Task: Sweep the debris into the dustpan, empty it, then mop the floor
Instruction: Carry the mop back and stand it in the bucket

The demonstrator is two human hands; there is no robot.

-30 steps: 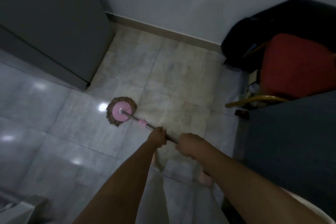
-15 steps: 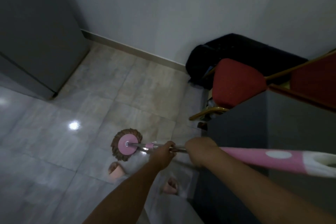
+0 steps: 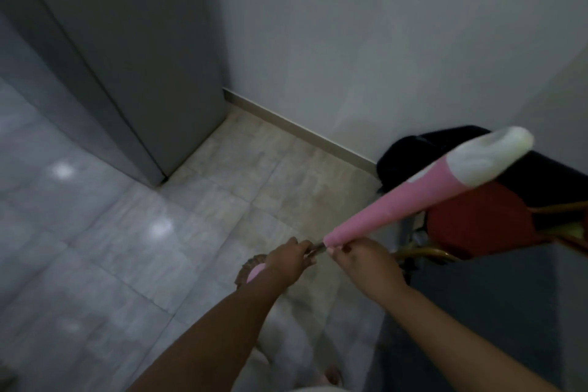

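Both my hands grip a mop with a pink and white handle [image 3: 413,191] that rises toward the upper right. My left hand [image 3: 288,259] is closed around the thin metal shaft. Just beside it, my right hand [image 3: 362,261] holds the lower end of the pink grip. The round mop head [image 3: 251,269], pink disc with brown strands, rests on the tiled floor [image 3: 127,248] right under my left hand and is mostly hidden by it. No dustpan or debris shows.
A grey cabinet [image 3: 127,57] stands at the left against the white wall [image 3: 366,41]. A red-seated chair [image 3: 477,223] with a black bag [image 3: 413,156] behind it is at the right. A dark surface [image 3: 493,312] fills the lower right. A foot in a pink slipper [image 3: 331,374] shows below.
The mop head has been drawn back close to my feet and under my left hand. The handle's top has swung up to the right, and my view has turned left toward the cabinet corner.
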